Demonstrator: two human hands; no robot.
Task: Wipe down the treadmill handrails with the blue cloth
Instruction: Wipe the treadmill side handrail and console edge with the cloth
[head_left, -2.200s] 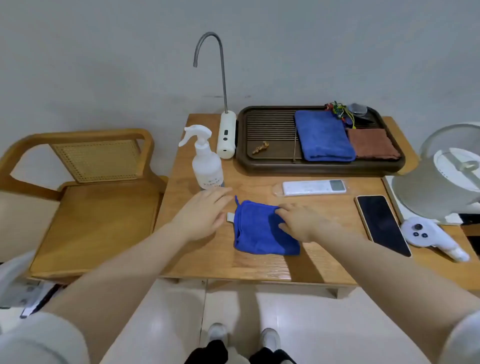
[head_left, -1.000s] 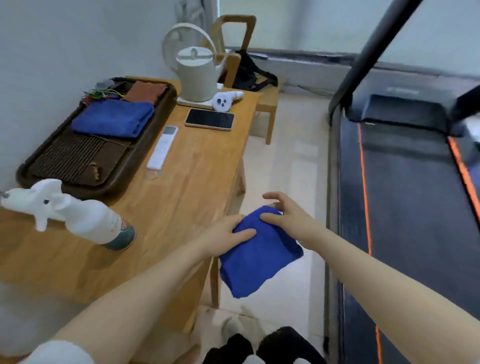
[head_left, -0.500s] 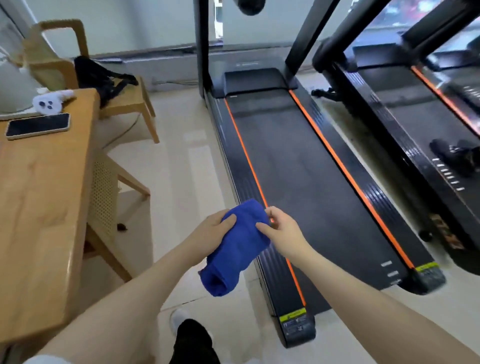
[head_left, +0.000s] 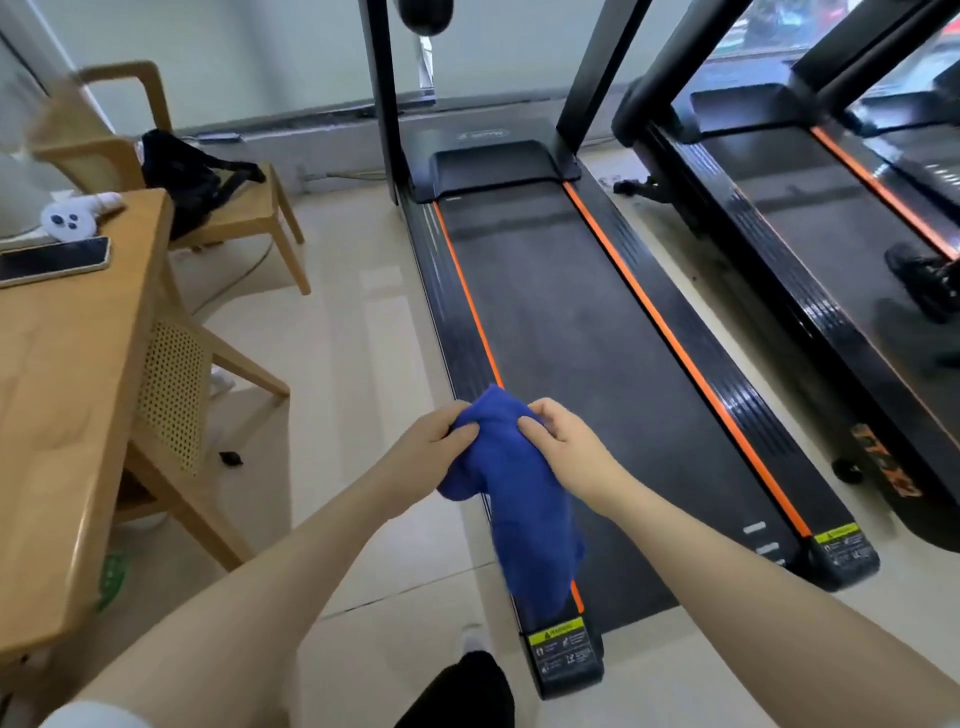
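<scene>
The blue cloth (head_left: 519, 493) hangs loosely in front of me, gripped at its top by both hands. My left hand (head_left: 423, 447) pinches its left side and my right hand (head_left: 563, 447) pinches its right side. Ahead lies a black treadmill (head_left: 561, 322) with orange stripes along its belt. Its two dark uprights (head_left: 382, 93) rise at the far end and run out of view at the top. The handrails themselves are out of frame.
A wooden table (head_left: 57, 395) with a phone (head_left: 49, 260) and a white controller (head_left: 72, 218) stands at the left. Behind it are wooden chairs (head_left: 171, 395), one holding a black bag (head_left: 192, 171). A second treadmill (head_left: 831, 244) sits at the right.
I have lifted the cloth off the table and turned right from the table to face the treadmill. The cloth has unfolded and now hangs lower between my hands.
</scene>
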